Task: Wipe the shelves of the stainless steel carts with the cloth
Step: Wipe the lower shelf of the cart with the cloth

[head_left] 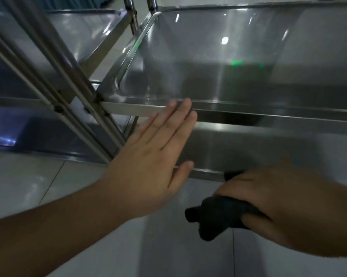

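A stainless steel cart fills the view, its middle shelf (218,62) shiny and bare, with a raised rim. Below it lies the cart's lower shelf (238,144). My left hand (148,156) is flat with straight fingers, and its fingertips touch the front rim of the middle shelf. My right hand (272,204) grips a dark bunched cloth (214,216) at the front edge of the lower shelf. Part of the cloth hangs below my fingers, over the floor.
A second steel cart (48,62) stands close on the left, its upright posts (68,92) crossing the view beside the first cart's corner. Pale floor tiles (38,186) run under and in front of both carts.
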A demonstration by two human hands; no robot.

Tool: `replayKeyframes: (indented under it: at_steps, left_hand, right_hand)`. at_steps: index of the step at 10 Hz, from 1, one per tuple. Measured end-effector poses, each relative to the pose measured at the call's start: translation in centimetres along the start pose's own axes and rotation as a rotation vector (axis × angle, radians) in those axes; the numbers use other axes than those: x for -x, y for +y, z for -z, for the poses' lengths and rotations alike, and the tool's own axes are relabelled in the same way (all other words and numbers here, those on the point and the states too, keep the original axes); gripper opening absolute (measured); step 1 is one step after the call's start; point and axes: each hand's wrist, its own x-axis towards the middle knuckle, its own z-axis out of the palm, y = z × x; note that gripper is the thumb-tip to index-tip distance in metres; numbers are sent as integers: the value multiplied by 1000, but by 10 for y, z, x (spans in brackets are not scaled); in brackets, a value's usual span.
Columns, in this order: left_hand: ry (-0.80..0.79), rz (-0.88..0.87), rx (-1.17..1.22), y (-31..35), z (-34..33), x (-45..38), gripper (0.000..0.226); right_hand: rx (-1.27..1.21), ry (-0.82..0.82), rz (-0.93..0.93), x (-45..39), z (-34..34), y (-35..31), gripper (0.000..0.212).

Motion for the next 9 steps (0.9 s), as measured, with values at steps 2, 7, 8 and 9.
replayKeyframes:
  at_steps: [2,7,8,9]
  left_hand:
    - [-236,-2,85,-41,-63,57,72]
    - [-150,803,629,-133,-136,51,31]
    - [115,906,710,-138,-138,30,39]
    - [266,923,853,-136,-144,14,36]
  right_hand:
    - [-425,-169,-450,-105,105,69,12]
    - [-533,447,-696,-309,63,122,19]
    - [-446,223,-543,-334,16,102,40]
    - [-277,61,-394,-333,-21,92,55]
